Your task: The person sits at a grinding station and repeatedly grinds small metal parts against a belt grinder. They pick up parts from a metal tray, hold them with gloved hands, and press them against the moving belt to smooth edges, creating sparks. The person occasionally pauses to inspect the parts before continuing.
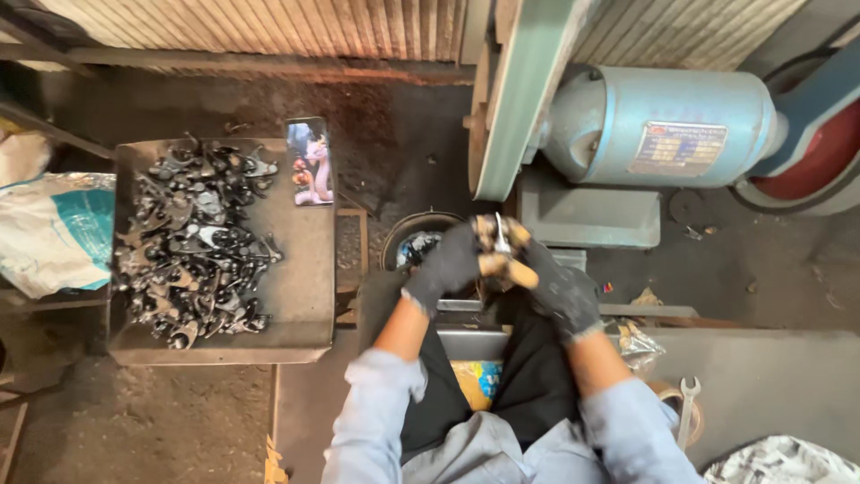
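Head view looks down on a seated person working at a belt grinder. Both hands wear dark gloves with worn, tan fingertips. The left hand (452, 260) and the right hand (560, 291) meet in front of the lap, fingers closed together around a small metal part (502, 240) whose bright edge shows between the fingertips. The part sits just below the lower end of the green sanding belt (520, 99), near it but apart from it as far as I can tell. Beside the belt stands the blue motor (663, 125). To the person's left a metal tray (305, 296) holds a heap of dark forged parts (193, 242), with a phone (310, 161) lying at its far corner. A round bucket (417, 242) sits just behind the left hand, and a spanner (687, 408) lies by the right elbow. As I judge it, one piece is being held and positioned for grinding; bringing it to the belt calls for a firm two-handed hold with fingertips kept off the abrasive.
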Motion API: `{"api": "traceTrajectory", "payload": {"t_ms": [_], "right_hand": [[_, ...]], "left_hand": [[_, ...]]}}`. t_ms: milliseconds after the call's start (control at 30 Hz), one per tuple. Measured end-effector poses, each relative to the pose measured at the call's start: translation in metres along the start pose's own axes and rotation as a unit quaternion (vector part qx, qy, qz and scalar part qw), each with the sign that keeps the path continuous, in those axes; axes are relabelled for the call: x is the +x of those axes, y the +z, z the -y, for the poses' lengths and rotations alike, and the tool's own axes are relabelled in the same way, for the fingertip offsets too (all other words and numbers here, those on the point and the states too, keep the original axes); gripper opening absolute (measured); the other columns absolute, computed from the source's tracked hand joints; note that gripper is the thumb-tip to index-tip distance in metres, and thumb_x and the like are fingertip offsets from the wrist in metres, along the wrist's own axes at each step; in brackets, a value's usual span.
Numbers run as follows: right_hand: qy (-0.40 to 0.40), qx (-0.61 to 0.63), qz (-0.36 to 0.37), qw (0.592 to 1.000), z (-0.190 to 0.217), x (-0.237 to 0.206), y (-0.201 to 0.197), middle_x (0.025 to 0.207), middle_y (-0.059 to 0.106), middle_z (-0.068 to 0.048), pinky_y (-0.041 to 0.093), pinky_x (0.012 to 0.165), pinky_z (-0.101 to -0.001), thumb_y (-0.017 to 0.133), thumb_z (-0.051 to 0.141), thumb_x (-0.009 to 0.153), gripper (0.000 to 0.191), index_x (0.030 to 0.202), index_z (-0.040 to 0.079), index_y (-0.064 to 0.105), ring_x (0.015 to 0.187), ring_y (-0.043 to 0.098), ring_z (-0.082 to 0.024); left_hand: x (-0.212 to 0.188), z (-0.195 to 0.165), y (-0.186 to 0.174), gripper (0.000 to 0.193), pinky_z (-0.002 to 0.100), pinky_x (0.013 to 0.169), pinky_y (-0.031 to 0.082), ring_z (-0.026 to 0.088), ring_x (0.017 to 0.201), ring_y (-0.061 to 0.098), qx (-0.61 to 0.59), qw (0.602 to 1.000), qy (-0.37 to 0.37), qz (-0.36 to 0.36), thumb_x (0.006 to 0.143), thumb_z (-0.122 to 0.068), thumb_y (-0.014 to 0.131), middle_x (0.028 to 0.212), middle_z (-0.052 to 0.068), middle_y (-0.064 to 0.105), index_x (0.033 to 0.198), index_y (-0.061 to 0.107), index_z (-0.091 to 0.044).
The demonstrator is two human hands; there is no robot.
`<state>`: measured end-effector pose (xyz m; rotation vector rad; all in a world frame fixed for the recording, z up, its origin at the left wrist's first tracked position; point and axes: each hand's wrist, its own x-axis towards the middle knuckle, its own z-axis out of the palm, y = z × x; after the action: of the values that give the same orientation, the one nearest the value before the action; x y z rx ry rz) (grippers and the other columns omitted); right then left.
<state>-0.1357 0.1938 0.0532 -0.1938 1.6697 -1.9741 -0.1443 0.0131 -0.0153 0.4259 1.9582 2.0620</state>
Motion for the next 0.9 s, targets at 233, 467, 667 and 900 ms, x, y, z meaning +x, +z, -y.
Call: {"api": "traceTrajectory", "payload": {"t_ms": [233, 467, 667, 900], "right_hand": [[0.006, -0.017, -0.115, 0.993, -0.095, 0.057, -0.021, 0.107, 0.07, -0.005, 0.052, 0.075, -0.0311, 0.072, 0.024, 0.091, 0.043, 0.13, 0.006, 0.065, 0.094, 0.064, -0.012], [-0.04, 0.142, -0.02, 0.989, -0.047, 0.023, -0.008, 0.13, 0.064, -0.003, 0.056, 0.09, -0.0302, 0.073, 0.008, 0.086, 0.059, 0.139, 0.018, 0.048, 0.107, 0.064, -0.013], [0.082, -0.013, -0.189, 0.978, -0.036, -0.019, 0.016, 0.109, 0.073, -0.007, 0.053, 0.082, -0.0291, 0.07, 0.019, 0.094, 0.041, 0.13, 0.002, 0.067, 0.094, 0.065, -0.014], [-0.026, -0.456, -0.055, 0.888, -0.028, -0.042, -0.025, 0.105, 0.075, -0.007, 0.055, 0.086, -0.0319, 0.072, 0.034, 0.09, 0.039, 0.123, 0.013, 0.07, 0.096, 0.07, -0.017]], "left_hand": [[0.045, 0.06, -0.003, 0.036, 0.03, 0.093, 0.057, 0.015, 0.107, 0.069, -0.333, 0.934, -0.101, -0.085, 0.093, 0.001, 0.056, 0.12, 0.005, 0.071, 0.128, 0.062, -0.001], [0.004, 0.022, -0.014, 0.033, 0.036, 0.093, 0.056, 0.024, 0.108, 0.069, 0.019, 0.999, 0.028, -0.004, 0.095, -0.01, 0.066, 0.12, 0.015, 0.071, 0.126, 0.067, 0.0], [-0.02, -0.03, 0.012, 0.058, 0.043, 0.099, 0.051, 0.033, 0.121, 0.062, 0.423, 0.894, 0.06, -0.133, 0.082, -0.019, 0.079, 0.133, 0.017, 0.064, 0.135, 0.061, -0.005], [-0.055, -0.059, 0.037, 0.056, 0.043, 0.102, 0.05, 0.035, 0.121, 0.063, 0.297, 0.939, 0.128, -0.114, 0.075, -0.021, 0.085, 0.129, 0.015, 0.064, 0.127, 0.068, -0.009]]}}
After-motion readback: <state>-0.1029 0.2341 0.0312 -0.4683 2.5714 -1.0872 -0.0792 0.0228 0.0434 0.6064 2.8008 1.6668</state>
